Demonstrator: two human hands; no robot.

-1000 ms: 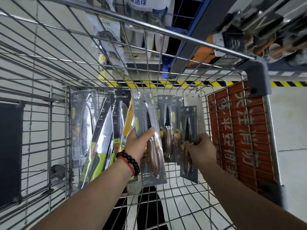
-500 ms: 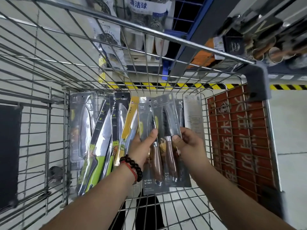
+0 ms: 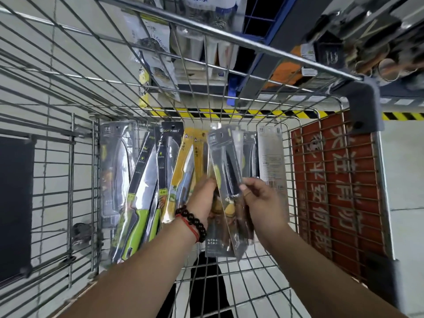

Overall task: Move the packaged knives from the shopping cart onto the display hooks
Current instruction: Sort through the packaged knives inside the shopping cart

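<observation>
Both hands have drawn together since a second ago: the packs they held apart then now overlap as one loose bundle. That bundle, the wooden-handled knife packs (image 3: pixel 226 180), sits low in the shopping cart (image 3: pixel 229 35), toward its far end, tilted with its top edge leaning left. The right hand (image 3: pixel 263 203) pinches the front pack between thumb and curled fingers at about the handle's height. The left hand (image 3: pixel 203 200) is curled round the bundle from the left, its fingertips hidden behind the plastic, so I cannot tell how many packs it has hold of.

Just left stand the yellow-carded knife packs (image 3: pixel 181 171), then the green-handled knife packs (image 3: pixel 137 203) and a grey pack (image 3: pixel 117 166) against the left wall. A pale card back (image 3: pixel 269 154) leans on the right, near the red sign (image 3: pixel 332 191) fixed to the cart's side.

The likely trouble is slippage: glossy blister packs held only at mid-height could fan out and drop as they are lifted, or a corner could snag on the wire grid. The hang holes at the tops must also stay aligned for the hooks, which I cannot pick out among the blurred goods on the shelves beyond the cart.

Writing is scarce. The black header of one green-handled pack shows pale lettering, too small to read. The red sign carries large Chinese characters seen reversed through the mesh. Small white print runs along the bundle's bottom edge.
</observation>
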